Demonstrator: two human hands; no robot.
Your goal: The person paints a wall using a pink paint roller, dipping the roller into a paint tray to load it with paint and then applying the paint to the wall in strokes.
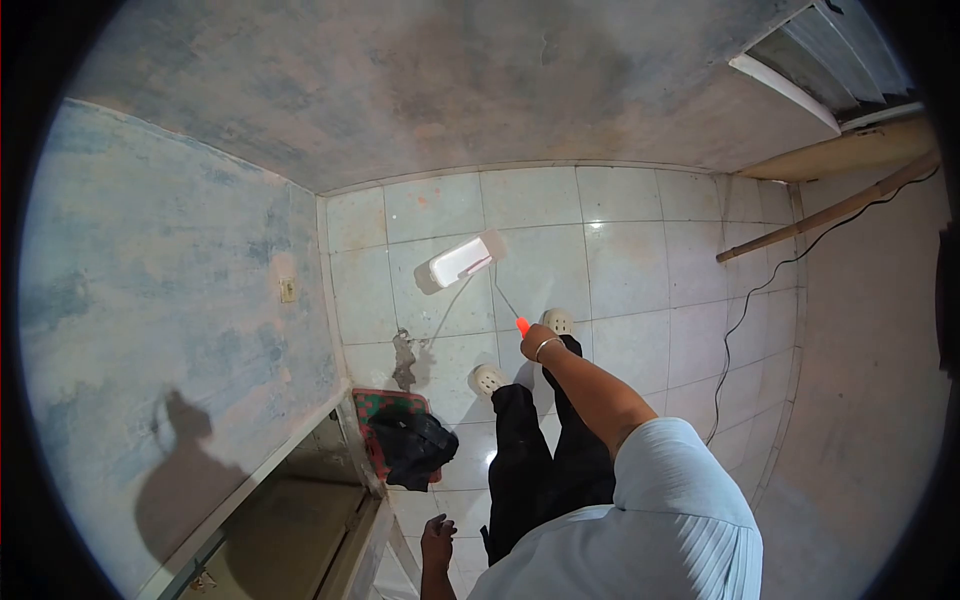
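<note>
Our right fingers (531, 346) clasp an orange handle (522, 326), white cylindrical roller (459, 262) beyond them; our left fingers (437, 524) spread loosely.

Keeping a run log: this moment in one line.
right hand: grips orange handle | wire rod: from handle toward white piece | left hand: loosely open, nothing visibly held

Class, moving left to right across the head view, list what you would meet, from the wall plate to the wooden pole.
Wall plate, black cloth, left shoe, right hand gripping the orange handle, wooden pole.
</note>
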